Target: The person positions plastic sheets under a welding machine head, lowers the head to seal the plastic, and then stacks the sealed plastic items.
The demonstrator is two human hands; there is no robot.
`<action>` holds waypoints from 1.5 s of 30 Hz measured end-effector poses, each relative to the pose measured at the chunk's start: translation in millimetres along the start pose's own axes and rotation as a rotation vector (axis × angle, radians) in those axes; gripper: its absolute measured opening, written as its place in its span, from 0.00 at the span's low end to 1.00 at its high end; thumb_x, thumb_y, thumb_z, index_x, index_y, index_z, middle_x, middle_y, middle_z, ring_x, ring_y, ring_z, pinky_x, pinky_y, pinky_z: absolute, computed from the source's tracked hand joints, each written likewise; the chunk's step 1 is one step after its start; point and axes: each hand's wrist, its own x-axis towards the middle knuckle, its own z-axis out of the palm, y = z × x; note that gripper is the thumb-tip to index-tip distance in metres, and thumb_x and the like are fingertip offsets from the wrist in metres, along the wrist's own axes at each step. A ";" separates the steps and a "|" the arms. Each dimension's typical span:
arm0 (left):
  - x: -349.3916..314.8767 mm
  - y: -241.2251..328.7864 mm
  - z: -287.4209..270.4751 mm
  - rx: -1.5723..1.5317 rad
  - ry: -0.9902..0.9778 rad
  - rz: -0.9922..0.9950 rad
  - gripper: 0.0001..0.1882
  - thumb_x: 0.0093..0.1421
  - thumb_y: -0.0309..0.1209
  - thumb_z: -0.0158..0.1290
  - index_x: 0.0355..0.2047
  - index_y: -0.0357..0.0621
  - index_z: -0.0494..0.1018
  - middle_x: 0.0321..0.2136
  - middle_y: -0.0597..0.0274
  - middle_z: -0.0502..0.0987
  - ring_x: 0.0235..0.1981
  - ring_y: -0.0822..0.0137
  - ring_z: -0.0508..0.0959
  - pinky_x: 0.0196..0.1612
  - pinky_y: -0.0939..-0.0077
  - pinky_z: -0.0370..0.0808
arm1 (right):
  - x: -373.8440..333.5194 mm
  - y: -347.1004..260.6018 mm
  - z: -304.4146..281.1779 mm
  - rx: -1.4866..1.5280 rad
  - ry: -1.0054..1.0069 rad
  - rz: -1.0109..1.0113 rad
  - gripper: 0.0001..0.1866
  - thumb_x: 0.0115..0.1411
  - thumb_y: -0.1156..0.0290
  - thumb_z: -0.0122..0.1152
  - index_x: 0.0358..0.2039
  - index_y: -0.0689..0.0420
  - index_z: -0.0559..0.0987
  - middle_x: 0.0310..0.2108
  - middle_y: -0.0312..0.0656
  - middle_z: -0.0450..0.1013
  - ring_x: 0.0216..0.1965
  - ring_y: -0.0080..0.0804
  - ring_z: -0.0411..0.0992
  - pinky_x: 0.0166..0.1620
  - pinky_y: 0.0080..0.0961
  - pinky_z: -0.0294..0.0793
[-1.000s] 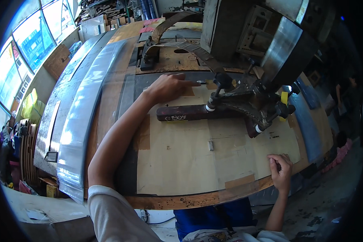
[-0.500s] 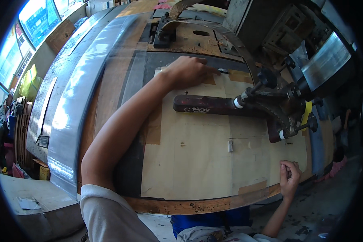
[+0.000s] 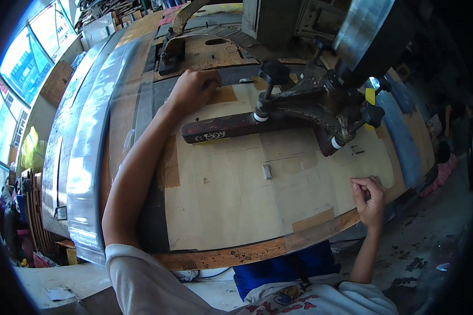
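Observation:
A cream board [image 3: 220,202] lies on the dark worktop, with brown tape along its edges. My left hand [image 3: 193,90] is at its far left corner, beside a strip of brown tape [image 3: 223,95]. Its fingers are curled in, and whatever they may hold is hidden. A small silver piece [image 3: 246,81] lies to the right of that hand, apart from it. Over the board's near right part is my right hand [image 3: 372,198], thumb and fingers bent together; I cannot make out anything between them. A dark red bar [image 3: 220,129] on a black metal bracket extends across the board.
A steel machine column [image 3: 362,31] and black knobs [image 3: 274,72] stand over the far right. A small grey piece [image 3: 267,171] sits mid-board. Clear plastic sheeting [image 3: 92,173] covers the left side. The wooden table edge [image 3: 236,255] runs along the front.
The view has swung, moving the board and machine leftward in the picture. My left hand has drawn away from the small silver piece and its fingers have curled. My right hand stays closed.

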 end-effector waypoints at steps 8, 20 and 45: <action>0.0 3.9 -4.6 0.018 -0.068 -0.024 0.06 0.60 0.27 0.55 0.35 0.45 0.81 0.28 0.52 0.83 0.31 0.51 0.84 0.39 0.60 0.79 | -2.0 4.4 -2.1 0.054 -0.003 0.001 0.03 0.61 0.76 0.64 0.34 0.61 0.83 0.15 0.37 0.67 0.23 0.30 0.63 0.34 0.30 0.63; 1.3 -3.9 0.6 0.041 -0.044 -0.005 0.07 0.61 0.27 0.55 0.38 0.47 0.81 0.24 0.50 0.80 0.26 0.53 0.82 0.34 0.61 0.77 | -4.2 11.2 -1.9 0.096 -0.003 0.041 0.03 0.60 0.78 0.64 0.34 0.61 0.83 0.19 0.37 0.69 0.25 0.27 0.65 0.27 0.27 0.64; 0.8 -6.4 2.7 0.058 -0.045 0.005 0.07 0.62 0.28 0.55 0.39 0.47 0.81 0.25 0.51 0.82 0.27 0.52 0.83 0.35 0.61 0.77 | -5.5 10.8 -4.9 0.127 -0.024 0.037 0.03 0.61 0.78 0.63 0.34 0.60 0.83 0.20 0.35 0.70 0.26 0.25 0.65 0.27 0.26 0.63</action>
